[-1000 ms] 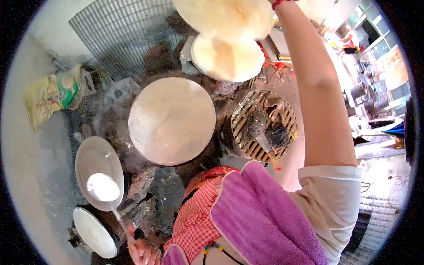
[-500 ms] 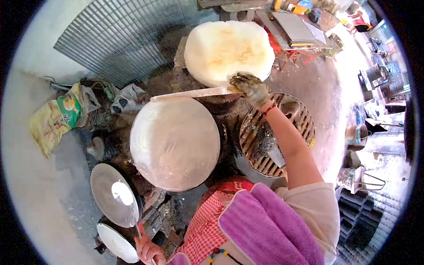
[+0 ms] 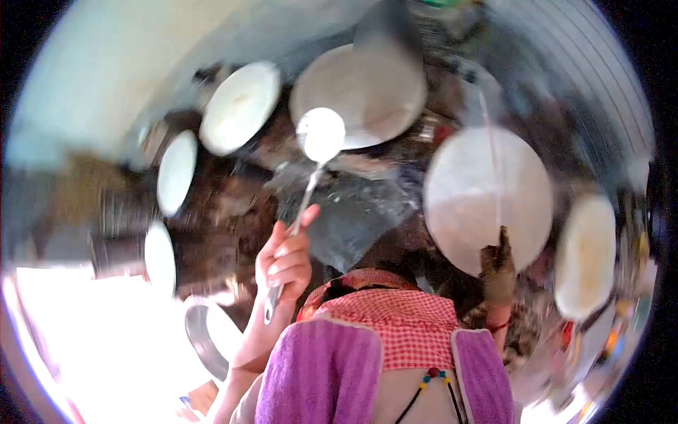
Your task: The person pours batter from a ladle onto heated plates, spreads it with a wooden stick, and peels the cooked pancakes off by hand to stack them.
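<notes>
My left hand (image 3: 286, 265) is wrapped round the handle of a metal ladle (image 3: 311, 187), whose bowl holds something bright white (image 3: 323, 134). The ladle bowl overlaps the front left rim of a large grey round pan (image 3: 353, 102). On the right, my gloved right hand (image 3: 498, 265) grips a long thin wooden stick (image 3: 496, 169), seen nearly edge-on. That stick extends across a pale round griddle (image 3: 459, 198); whether it touches the surface is unclear. Motion blurs much of the view.
Several white round pans or discs curve along the left, one at the upper left (image 3: 240, 107). A pale oval flatbread (image 3: 586, 258) with brown patches lies at the far right. A dark blurred shape (image 3: 388, 35) overlaps the large pan. A metal basin (image 3: 212, 339) sits lower left.
The view has swung left. My left hand has raised the ladle from the lower left to the large pan. My right hand has moved down and away from the oval flatbread, still holding the stick.
</notes>
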Demonstrator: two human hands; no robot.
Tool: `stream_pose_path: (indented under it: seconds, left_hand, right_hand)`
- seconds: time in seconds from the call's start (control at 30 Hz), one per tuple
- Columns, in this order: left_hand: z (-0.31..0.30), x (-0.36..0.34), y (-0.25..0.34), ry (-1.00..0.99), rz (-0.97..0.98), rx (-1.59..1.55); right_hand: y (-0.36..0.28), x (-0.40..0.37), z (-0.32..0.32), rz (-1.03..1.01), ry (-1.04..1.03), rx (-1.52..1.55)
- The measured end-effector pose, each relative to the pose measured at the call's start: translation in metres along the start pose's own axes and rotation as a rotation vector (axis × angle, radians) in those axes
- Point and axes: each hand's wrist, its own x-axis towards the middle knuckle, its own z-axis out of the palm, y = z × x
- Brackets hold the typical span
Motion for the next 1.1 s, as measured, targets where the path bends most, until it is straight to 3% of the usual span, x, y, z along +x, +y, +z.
stream_pose_path:
  seconds: [0.03, 0.1, 0.17, 0.23, 0.27, 0.33, 0.4, 0.47, 0.57, 0.6, 0.67, 0.7, 0.77, 0.83, 0.87, 0.9, 0.93, 0.97, 1.1]
  left_hand:
    - [-0.003, -0.019, 0.015, -0.03, 0.063, -0.01]
    - [-0.003, -0.066, 0.043, -0.1, 0.19, -0.041]
    - [-0.007, -0.116, 0.041, -0.146, 0.401, -0.079]
    - [-0.018, -0.186, 0.063, -0.19, 0.607, -0.139]
    - [-0.027, -0.221, 0.075, -0.262, 0.667, -0.165]
    - [-0.05, -0.29, 0.095, -0.32, 0.882, -0.22]
    - [-0.057, -0.346, 0.085, -0.316, 1.109, -0.323]
    - [-0.095, -0.422, 0.108, -0.407, 1.289, -0.366]
    - [-0.105, -0.496, 0.1, -0.538, 1.557, -0.24]
    - [-0.112, -0.511, 0.091, -0.474, 1.624, -0.138]
    - [-0.122, -0.517, 0.066, -0.158, 1.731, 0.095]
    - [-0.127, -0.532, 0.071, -0.162, 1.758, 0.033]
    - [-0.131, -0.549, 0.078, 0.63, 1.65, 0.027]
    - [-0.176, -0.556, 0.116, 1.056, 1.472, 0.073]
    - [-0.216, -0.56, 0.138, 1.207, 1.381, 0.2]
    - [-0.282, -0.556, 0.161, 1.439, 1.329, 0.305]
    - [-0.308, -0.556, 0.178, 1.608, 1.26, 0.406]
    - [-0.335, -0.555, 0.195, 1.78, 1.171, 0.498]
    - [-0.357, -0.57, 0.223, 1.76, 1.002, 0.521]
  right_hand:
    - [0.002, 0.005, 0.031, -0.11, -0.093, -0.16]
    - [-0.044, 0.007, 0.096, -0.556, -0.197, -0.212]
    - [-0.067, 0.011, 0.132, -0.732, -0.412, -0.152]
    - [-0.086, -0.009, 0.187, -0.572, -0.778, -0.029]
    - [-0.105, -0.022, 0.213, -0.619, -0.838, -0.046]
    - [-0.145, -0.061, 0.264, -0.345, -1.114, -0.094]
    - [-0.187, -0.111, 0.285, -0.361, -1.208, -0.144]
    - [-0.207, -0.178, 0.347, -0.114, -1.427, -0.169]
    - [-0.232, -0.267, 0.428, -0.095, -1.641, -0.349]
    - [-0.237, -0.291, 0.448, -0.092, -1.663, -0.424]
    - [-0.26, -0.319, 0.472, -0.068, -1.94, -0.618]
    - [-0.266, -0.35, 0.493, 0.004, -1.954, -0.701]
    - [-0.275, -0.404, 0.536, 0.134, -1.937, -0.859]
    - [-0.249, -0.427, 0.593, 0.247, -1.944, -0.862]
    - [-0.216, -0.432, 0.622, 0.063, -1.886, -0.994]
    - [-0.207, -0.447, 0.621, -0.013, -1.882, -1.189]
    - [-0.2, -0.464, 0.622, -0.108, -1.877, -1.369]
    - [-0.21, -0.479, 0.618, -0.001, -1.953, -1.349]
    - [-0.214, -0.471, 0.651, -0.167, -1.808, -1.201]
